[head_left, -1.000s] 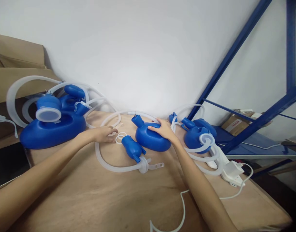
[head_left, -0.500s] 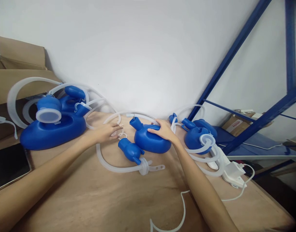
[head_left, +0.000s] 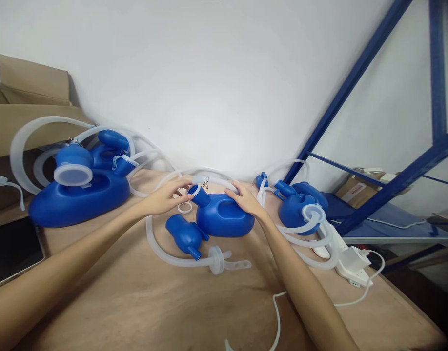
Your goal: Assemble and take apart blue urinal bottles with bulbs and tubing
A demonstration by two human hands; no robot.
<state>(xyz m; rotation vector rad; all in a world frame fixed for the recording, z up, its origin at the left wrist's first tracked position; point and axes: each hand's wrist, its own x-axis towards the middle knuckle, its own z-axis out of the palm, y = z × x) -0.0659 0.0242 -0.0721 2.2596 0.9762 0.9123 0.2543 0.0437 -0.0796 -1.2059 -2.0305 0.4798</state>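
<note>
A blue plastic urinal bottle [head_left: 226,222] with a handle opening sits on the table in front of me. My left hand [head_left: 167,197] is at its open neck, thumb on the rim and fingers behind. My right hand [head_left: 245,199] is closed round the right end of its handle, the fingertips partly hidden. A clear hose [head_left: 220,181] passes behind the bottle, with a metal clip near its end. Close in front lies a loose blue spouted funnel piece [head_left: 184,236]. A white ring [head_left: 185,208] rests under my left hand. Nearer me is a translucent cap with a strap [head_left: 216,260].
Further blue bottles with coiled hoses stand left [head_left: 77,202] and right [head_left: 297,209]. A power strip with a plug [head_left: 352,263] and white cord is at the right edge, beside a blue metal shelf [head_left: 377,209]. A black tablet [head_left: 15,248] and cardboard boxes [head_left: 33,122] are left.
My left hand has moved right, from the ring to the bottle's neck. The bottle has turned and shifted slightly left, and the loose blue piece has been pushed left.
</note>
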